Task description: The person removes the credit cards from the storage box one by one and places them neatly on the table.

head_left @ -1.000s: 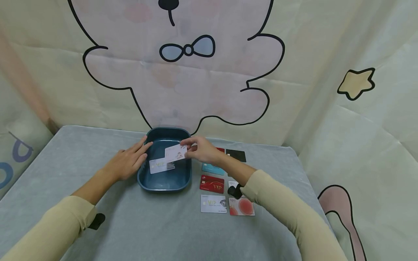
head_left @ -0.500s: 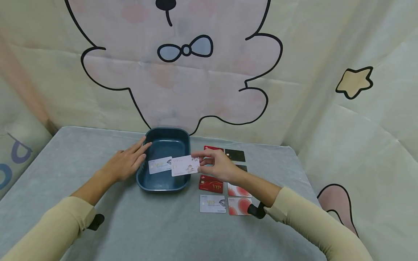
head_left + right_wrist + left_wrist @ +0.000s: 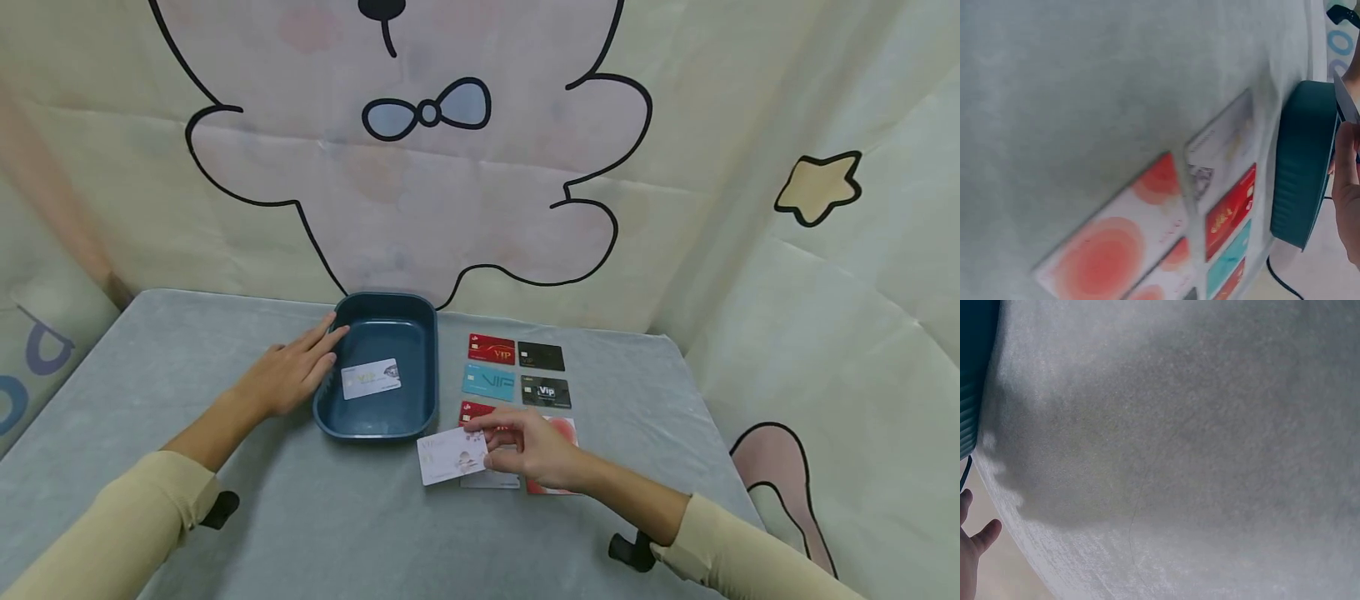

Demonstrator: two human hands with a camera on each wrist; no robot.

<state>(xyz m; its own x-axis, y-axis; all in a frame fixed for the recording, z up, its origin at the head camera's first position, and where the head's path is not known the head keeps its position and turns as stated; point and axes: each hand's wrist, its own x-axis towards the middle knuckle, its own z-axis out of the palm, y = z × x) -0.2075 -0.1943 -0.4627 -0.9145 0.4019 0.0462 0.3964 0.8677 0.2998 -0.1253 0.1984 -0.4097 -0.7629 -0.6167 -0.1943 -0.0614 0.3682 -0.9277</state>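
My right hand (image 3: 534, 450) pinches a white VIP card (image 3: 452, 457) by its right edge, thumb below and fingers above. The held card is above the table, overlapping a white card (image 3: 491, 481) in view. My left hand (image 3: 288, 375) rests, fingers extended, on the left rim of a dark blue tray (image 3: 386, 333). Another white VIP card (image 3: 371, 379) lies flat inside the tray. In the left wrist view only part of the left hand (image 3: 972, 556) shows. The right wrist view catches the held card (image 3: 1345, 100) nearly edge-on.
Cards lie in two columns right of the tray: red (image 3: 492, 349), black (image 3: 541, 356), light blue (image 3: 489, 382), black "Vip" (image 3: 546, 391), another red (image 3: 475, 411), and white ones with red circles (image 3: 1107, 250). A grey cloth (image 3: 337, 517) covers the table; a printed curtain hangs behind.
My right hand has carried the white card from over the tray rightward and toward me, past its near right corner. The left hand stays on the rim.
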